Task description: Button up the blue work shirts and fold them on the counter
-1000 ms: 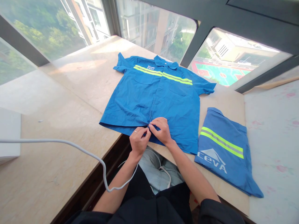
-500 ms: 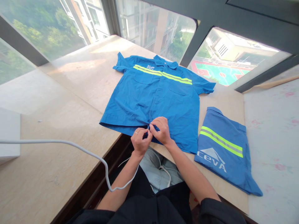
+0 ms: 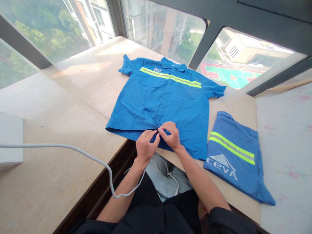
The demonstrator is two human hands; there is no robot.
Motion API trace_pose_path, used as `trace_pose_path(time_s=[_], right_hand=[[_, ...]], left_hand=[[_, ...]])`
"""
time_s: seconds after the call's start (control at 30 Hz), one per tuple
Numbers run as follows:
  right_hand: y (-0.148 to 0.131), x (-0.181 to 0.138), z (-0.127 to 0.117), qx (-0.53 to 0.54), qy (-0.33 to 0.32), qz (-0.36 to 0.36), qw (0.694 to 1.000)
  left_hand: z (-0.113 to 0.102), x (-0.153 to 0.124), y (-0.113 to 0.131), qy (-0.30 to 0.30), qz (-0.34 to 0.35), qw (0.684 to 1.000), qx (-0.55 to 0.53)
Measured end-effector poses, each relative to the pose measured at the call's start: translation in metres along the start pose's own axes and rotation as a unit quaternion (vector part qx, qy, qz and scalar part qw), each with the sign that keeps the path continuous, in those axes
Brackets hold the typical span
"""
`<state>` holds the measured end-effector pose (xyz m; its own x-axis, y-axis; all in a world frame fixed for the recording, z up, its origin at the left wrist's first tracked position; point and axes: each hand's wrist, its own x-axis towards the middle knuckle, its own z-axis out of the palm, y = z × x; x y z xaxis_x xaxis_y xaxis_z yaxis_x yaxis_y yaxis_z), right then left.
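Observation:
A blue short-sleeved work shirt with yellow and grey reflective stripes lies spread front side up, its collar towards the window. At the bottom of its front placket, my left hand pinches the hem edge, a ring on one finger. Close beside it on the right, my right hand pinches the same edge with thumb and forefinger. The left part of the hem is lifted a little and gapes. My fingertips hide what exactly lies between them. Right of the shirt rests a folded blue garment with a striped band and white lettering.
The shirts lie on a pale stone-like window ledge. A white cable runs from the left edge across my left forearm. At far left stands a white box. Grey-framed windows border the back, and a flowered wall the right.
My left hand has shifted slightly up, its fingers moving at the hem edge. My right hand keeps its pinch almost in place. The shirt lies nearly as before.

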<state>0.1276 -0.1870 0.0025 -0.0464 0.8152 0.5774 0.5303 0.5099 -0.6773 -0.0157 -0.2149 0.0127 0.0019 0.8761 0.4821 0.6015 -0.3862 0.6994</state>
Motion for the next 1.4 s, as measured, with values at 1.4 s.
trace_pose_path(time_s=[1.4], right_hand=[[0.004, 0.002, -0.002, 0.103, -0.043, 0.096, 0.989]], left_hand=[[0.01, -0.011, -0.03, -0.048, 0.081, 0.992, -0.085]])
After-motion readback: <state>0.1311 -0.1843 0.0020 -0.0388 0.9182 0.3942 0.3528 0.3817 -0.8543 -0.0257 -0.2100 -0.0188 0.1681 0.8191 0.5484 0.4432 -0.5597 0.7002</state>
